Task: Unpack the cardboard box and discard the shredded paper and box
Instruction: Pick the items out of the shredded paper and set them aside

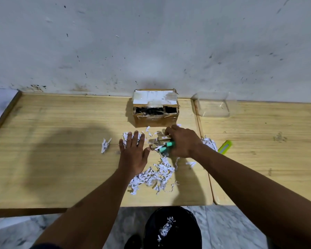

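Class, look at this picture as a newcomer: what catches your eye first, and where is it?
White shredded paper strewn across the middle of the wooden table, with the right hand over small items among it. Behind stands the torn cardboard box, against the wall.

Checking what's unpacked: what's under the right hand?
The right hand covers small tan boxes and teal tubes lying on shredded paper. Anything beneath the palm is hidden.
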A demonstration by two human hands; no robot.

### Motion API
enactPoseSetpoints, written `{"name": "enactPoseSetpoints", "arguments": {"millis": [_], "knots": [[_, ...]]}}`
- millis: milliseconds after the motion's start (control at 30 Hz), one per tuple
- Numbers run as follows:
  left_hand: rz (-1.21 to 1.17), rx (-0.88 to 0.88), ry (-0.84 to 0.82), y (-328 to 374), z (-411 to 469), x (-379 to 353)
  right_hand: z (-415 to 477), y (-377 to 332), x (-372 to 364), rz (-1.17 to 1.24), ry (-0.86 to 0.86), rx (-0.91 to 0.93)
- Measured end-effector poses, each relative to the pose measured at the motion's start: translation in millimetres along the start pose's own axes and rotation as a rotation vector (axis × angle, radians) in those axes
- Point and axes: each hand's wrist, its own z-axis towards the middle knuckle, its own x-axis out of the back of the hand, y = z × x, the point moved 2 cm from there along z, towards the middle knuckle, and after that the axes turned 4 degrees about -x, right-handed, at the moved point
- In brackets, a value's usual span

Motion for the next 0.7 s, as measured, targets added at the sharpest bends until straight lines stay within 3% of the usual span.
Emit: {"name": "enactPoseSetpoints", "arguments": {"millis": [333, 700], "knots": [[-0.001, 0.001, 0.009, -1.3, 0.4, -1.8, 18.3, -7.4, -2.8, -0.219, -0.025, 0.048], [-0.057, -0.029, 0.012, 2.1, 2.5, -1.0, 14.2, 0.2, 0.2, -0.026, -0.031, -0.001]]}}
